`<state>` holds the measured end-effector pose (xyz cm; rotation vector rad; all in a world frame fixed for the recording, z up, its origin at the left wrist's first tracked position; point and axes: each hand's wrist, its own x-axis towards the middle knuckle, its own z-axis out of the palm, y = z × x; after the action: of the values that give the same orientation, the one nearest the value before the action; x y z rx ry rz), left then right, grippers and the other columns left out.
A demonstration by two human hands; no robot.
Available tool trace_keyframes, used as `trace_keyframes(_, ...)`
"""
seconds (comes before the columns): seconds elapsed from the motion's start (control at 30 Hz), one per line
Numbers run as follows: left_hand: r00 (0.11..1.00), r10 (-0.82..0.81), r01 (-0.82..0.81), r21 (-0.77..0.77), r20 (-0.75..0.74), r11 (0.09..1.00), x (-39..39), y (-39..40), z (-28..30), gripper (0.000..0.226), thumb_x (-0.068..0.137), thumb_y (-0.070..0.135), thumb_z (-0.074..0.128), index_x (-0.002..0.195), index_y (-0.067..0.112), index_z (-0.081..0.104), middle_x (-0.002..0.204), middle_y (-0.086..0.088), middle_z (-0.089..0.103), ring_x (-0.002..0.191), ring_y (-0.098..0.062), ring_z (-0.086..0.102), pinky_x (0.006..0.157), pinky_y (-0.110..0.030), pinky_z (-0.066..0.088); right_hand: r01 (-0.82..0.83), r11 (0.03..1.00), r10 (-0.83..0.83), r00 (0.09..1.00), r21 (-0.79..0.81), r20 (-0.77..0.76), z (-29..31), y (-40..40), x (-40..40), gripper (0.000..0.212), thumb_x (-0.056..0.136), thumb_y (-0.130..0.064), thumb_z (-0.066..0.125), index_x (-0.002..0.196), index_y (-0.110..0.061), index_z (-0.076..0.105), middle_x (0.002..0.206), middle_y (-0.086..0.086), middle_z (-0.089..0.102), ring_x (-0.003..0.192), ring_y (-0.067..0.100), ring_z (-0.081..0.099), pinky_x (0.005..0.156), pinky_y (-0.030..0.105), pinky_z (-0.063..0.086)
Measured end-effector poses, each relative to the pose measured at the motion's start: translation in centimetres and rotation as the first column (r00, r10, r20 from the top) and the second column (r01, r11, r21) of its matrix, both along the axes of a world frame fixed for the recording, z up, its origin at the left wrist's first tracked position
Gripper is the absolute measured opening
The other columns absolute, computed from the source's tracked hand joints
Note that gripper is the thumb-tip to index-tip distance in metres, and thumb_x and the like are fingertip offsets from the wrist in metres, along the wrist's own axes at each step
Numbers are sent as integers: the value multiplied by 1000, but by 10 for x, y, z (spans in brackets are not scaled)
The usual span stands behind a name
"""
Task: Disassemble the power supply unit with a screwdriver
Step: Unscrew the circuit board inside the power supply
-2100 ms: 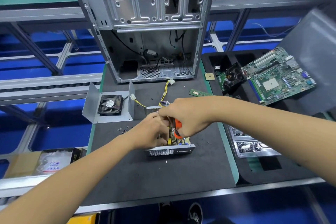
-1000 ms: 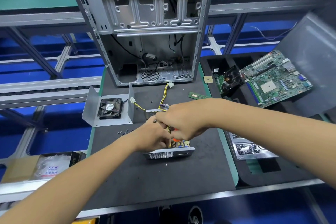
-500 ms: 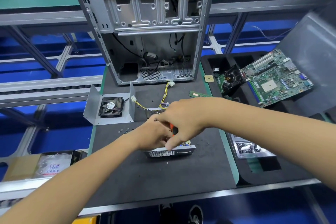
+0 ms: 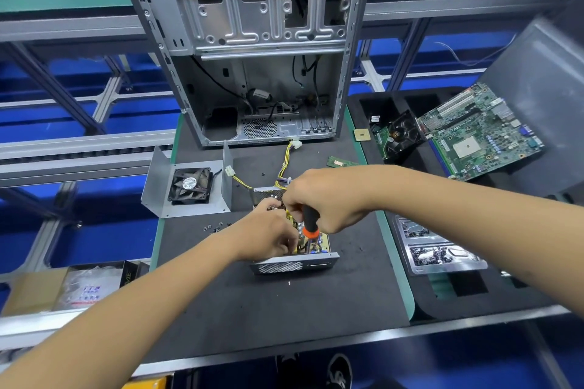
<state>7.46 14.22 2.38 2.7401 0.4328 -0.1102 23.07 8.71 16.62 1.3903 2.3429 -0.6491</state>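
The power supply unit (image 4: 294,249) is sitting open on the dark mat (image 4: 284,309), just in front of the empty computer case (image 4: 252,50). The right hand (image 4: 325,199) is gripping the screwdriver (image 4: 310,222), whose black and orange handle is now showing more plainly below the fist than half a second ago. The left hand (image 4: 268,235) is staying curled inside the unit beside the shaft; what it is pinching cannot be told. The removed cover with its fan (image 4: 189,185) is lying unmoved to the left.

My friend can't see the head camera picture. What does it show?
A right hand grips a black-and-orange screwdriver over an opened grey metal power supply unit on a dark mat, while the left hand reaches inside it. An empty silver computer case stands behind.
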Motion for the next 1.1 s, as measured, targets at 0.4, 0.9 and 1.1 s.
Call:
trace_keyframes(0.4, 993, -102, 103, -17, 61, 995, 5, 6, -5, 11, 76, 19, 67, 80, 25, 76, 77, 11, 65, 76, -13, 45, 81, -7, 19, 71, 987, -73, 997, 146, 4, -11, -1, 2, 27, 81, -29, 53, 76, -4, 61, 60, 5, 45, 59, 28, 44, 51, 31, 37)
trace_keyframes(0.9, 999, -7, 11, -127, 33, 992, 7, 3, -13, 13, 83, 37, 65, 81, 25, 71, 83, 14, 68, 67, 0, 41, 97, -18, 20, 291, 935, -239, 939, 201, -247, 1, 11, 25, 13, 75, -28, 69, 70, -16, 67, 45, -11, 45, 51, 0, 48, 40, 17, 30)
trace_keyframes(1.1, 1000, 2, -2, -124, -1, 992, 8, 3, -14, 23, 87, 38, 61, 74, 21, 68, 77, 10, 66, 67, 1, 41, 99, -21, 20, 341, 922, -294, 924, 181, -245, 1, 13, 33, 14, 79, -28, 66, 74, -16, 69, 54, -8, 53, 51, 7, 45, 46, 23, 32)
